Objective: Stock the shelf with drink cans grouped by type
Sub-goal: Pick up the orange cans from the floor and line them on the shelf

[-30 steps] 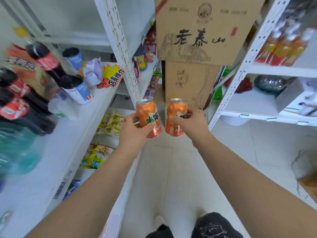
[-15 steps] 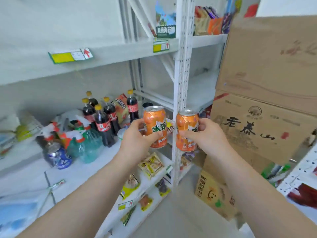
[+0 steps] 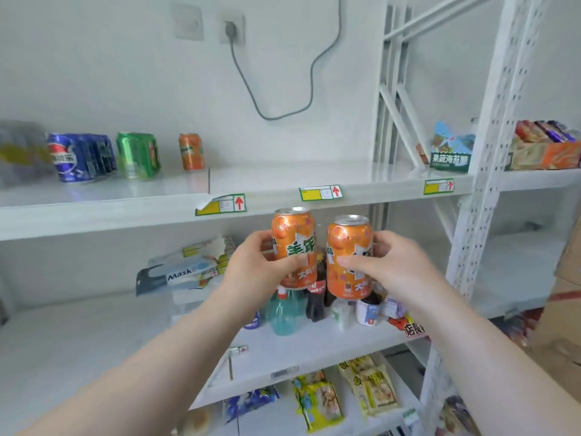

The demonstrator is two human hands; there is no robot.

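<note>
Orange, glossy cylinders: left hand (image 3: pixel 251 273) grips the left can (image 3: pixel 294 243), right hand (image 3: pixel 401 273) the right can (image 3: pixel 349 247), before a white metal shelf (image 3: pixel 283 177) of blurred, seemingly sorted cans (image 3: pixel 138 154).

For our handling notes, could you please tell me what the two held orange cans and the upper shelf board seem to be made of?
Left orange can and right orange can: likely thin aluminium, with bare silvery tops and glossy printed walls. Upper shelf: probably painted steel, though only its smooth, white, faintly reflective surface shows.
</note>
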